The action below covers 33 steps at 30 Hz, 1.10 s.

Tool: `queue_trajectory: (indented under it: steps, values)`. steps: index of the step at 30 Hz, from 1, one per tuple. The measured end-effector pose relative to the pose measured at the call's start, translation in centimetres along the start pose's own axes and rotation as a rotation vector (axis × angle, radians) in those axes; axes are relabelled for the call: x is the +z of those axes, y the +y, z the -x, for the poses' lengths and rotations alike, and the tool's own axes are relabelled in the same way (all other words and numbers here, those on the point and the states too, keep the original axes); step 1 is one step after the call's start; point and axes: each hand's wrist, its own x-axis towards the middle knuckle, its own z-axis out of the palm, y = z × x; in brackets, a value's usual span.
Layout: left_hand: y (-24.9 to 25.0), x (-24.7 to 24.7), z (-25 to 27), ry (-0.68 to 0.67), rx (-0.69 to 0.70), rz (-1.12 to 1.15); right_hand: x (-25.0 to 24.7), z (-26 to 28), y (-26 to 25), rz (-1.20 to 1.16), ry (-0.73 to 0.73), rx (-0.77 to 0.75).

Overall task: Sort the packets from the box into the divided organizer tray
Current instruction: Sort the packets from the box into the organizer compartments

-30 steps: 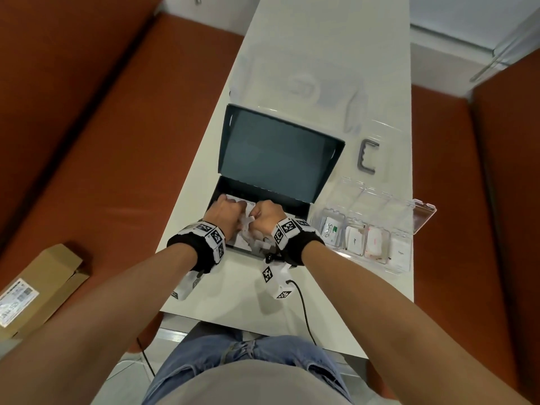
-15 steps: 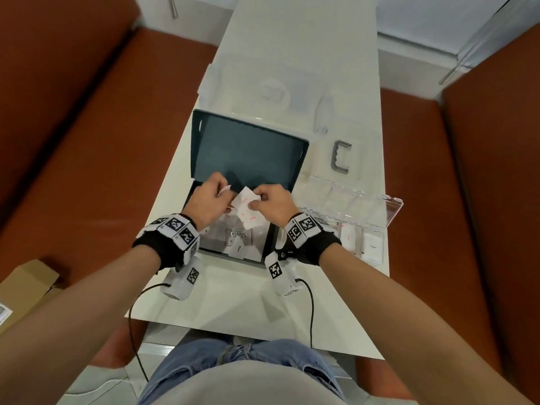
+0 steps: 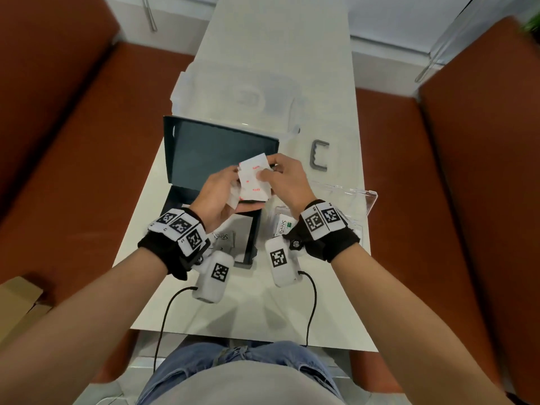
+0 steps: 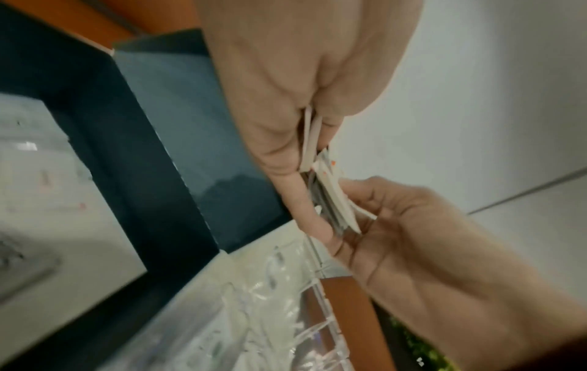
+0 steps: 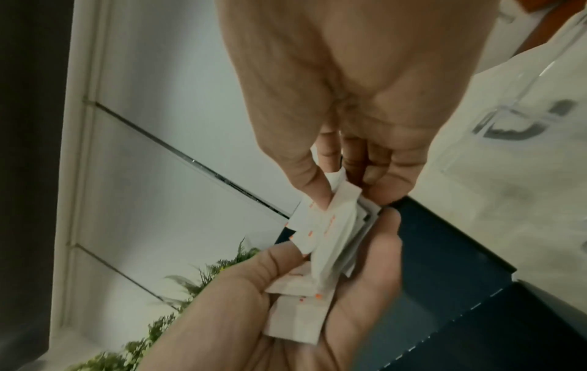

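Mid-sort: both hands, left hand (image 3: 217, 197) and right hand (image 3: 285, 178), pinch a small stack of white red-printed paper packets (image 3: 253, 182) above the open dark-blue cardboard box (image 3: 204, 150), fingers curled on it; clear divided plastic organizer tray (image 3: 365, 200) on white counter (image 3: 277, 311) partly filled, Stevia sachets remain in box.

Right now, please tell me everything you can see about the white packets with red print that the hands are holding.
The white packets are small, flat, paper-like sachets with red lettering, several fanned in a loose stack. They are lifted off the table, above the open dark box. The left hand cradles the stack from below, and the right hand pinches the top ones with thumb and fingers. The right wrist view shows their edges splayed apart. The print is too blurred to read fully.
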Motion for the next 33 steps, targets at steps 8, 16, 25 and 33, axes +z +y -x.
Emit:
queue_trajectory:
  steps: [8, 16, 25, 33]
  values:
    - [0.0, 2.7, -0.2, -0.183, -0.11, 0.035, -3.8, 1.6, 1.8, -0.051, 0.041, 0.014]
    - [-1.2, 4.1, 0.0, -0.243, -0.059, -0.126, -6.6, 2.9, 2.9, -0.087, 0.101, 0.018]
    - [-2.0, 4.9, -0.2, -0.243, -0.052, -0.161, -9.3, 2.9, 2.8, -0.232, 0.222, 0.064]
    - [-2.4, 5.7, -0.3, -0.12, -0.02, -0.018, -8.9, 4.5, 3.1, -0.227, -0.002, 0.121]
